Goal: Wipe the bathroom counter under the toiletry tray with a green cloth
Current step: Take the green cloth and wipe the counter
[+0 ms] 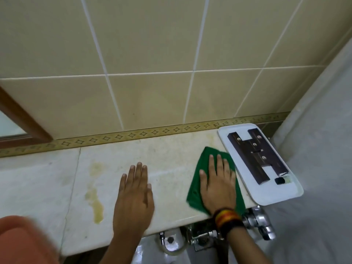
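Wiping in progress on the marble counter (167, 180), beside the toiletry tray (274, 195) rather than beneath it.

State of hands:
- Right hand (217, 185): laid flat, fingers spread, pressing the green cloth (194, 195) against the counter. No pinch or clench visible; palm pressure only.
- Left hand (133, 197): flat and empty, fingers extended, resting on or just above bare stone well left of the cloth. Actual contact not determinable.

Position of task items:
- Green cloth: spread on the counter near its front edge, right edge touching or just beside the tray's long left side.
- Toiletry tray: white, rectangular, at the far right end of the counter by the corner, angled, near corner overhanging the front edge. Loaded with dark boxes (257, 155) and a small dark-capped item (280, 180).

Progress, judged from present layout:
- Done: cloth in hand and applied to the surface next to the tray.
- Not done: footprint under the tray, covered while the tray sits in place.
- Remaining: lift or slide the tray aside, probably with the free left hand, wipe the exposed area, reseat the tray.
- Yellowish stains (95, 199) visible further left, outside the tray area.
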Demonstrator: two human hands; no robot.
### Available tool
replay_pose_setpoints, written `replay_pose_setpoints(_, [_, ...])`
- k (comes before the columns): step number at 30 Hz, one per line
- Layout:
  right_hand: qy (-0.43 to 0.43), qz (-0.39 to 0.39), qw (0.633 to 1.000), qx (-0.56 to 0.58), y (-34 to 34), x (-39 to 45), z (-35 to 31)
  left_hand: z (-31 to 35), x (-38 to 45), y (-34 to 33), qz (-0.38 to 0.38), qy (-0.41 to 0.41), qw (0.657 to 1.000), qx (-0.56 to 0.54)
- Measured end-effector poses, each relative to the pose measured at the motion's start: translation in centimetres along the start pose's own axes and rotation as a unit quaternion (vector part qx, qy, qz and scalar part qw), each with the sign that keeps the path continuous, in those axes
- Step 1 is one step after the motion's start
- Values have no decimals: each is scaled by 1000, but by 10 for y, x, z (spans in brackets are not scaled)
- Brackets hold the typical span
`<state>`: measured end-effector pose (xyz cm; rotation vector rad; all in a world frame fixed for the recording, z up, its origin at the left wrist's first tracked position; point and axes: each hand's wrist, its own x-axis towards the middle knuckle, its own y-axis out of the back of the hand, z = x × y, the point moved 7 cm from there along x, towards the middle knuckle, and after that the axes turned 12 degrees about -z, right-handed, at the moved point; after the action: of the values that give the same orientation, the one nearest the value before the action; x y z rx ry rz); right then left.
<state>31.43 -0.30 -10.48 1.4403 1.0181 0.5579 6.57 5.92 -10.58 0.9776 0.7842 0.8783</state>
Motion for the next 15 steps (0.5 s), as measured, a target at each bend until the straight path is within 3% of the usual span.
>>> replay_pose_setpoints(3, [-6, 7, 1000, 23, 16, 74, -33, 0, 2, -1, 8, -1, 1000, 4])
replay_pose_setpoints(6, [-17, -4, 999, 28, 14, 88, -75, 1, 4, -4, 2, -5, 1000, 8])
replay_pose_setpoints(9, [170, -12, 985, 0, -11, 28, -133, 1, 0, 0, -1, -2, 1000, 21])
replay_pose_setpoints(11, [232, -22, 972, 19, -20, -9, -125, 4, -3, 2, -6, -4, 1000, 16])
replay_pose_setpoints(15, [101, 20, 995, 8, -7, 9, -37, 1, 0, 2, 18, -2, 1000, -12])
